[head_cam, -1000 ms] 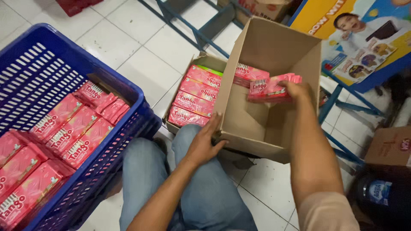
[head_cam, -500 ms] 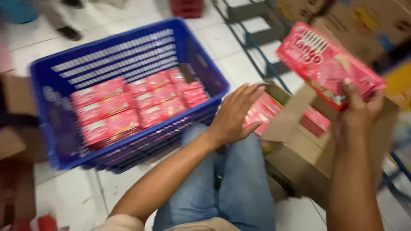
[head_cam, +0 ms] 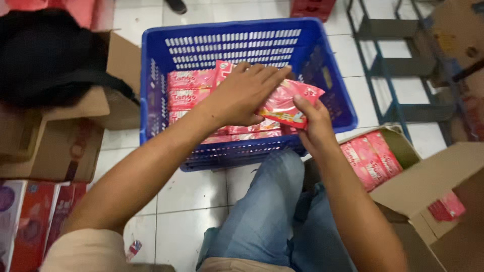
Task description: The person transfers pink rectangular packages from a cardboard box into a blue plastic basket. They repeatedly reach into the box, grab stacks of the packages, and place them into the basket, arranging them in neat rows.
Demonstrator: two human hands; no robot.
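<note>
Far left: stacked red cartons, glossy printed card, beside brown cardboard boxes, matte, flaps open, with a black soft item lying on top.

Centre: blue plastic crate, rigid, slotted walls, standing on white glazed floor tiles. Pink snack packs lie flat in rows inside it.

Left hand: flat, fingers spread, pressed on top of the pink packet bundle; a second ago it held the edge of the cardboard box, and half a second ago hung free.

Right hand: thumb and fingers closed on the bundle's near end. A moment ago it held the bundle up over the open box; now the bundle sits over the crate's right part, just above the packed rows. Judged: one more bundle brought across for stacking.

Bundle: thin rectangular packs, shiny film wrap, slightly tilted.

Right: open cardboard box with more pink packs in it; blue metal rack frame behind.
</note>
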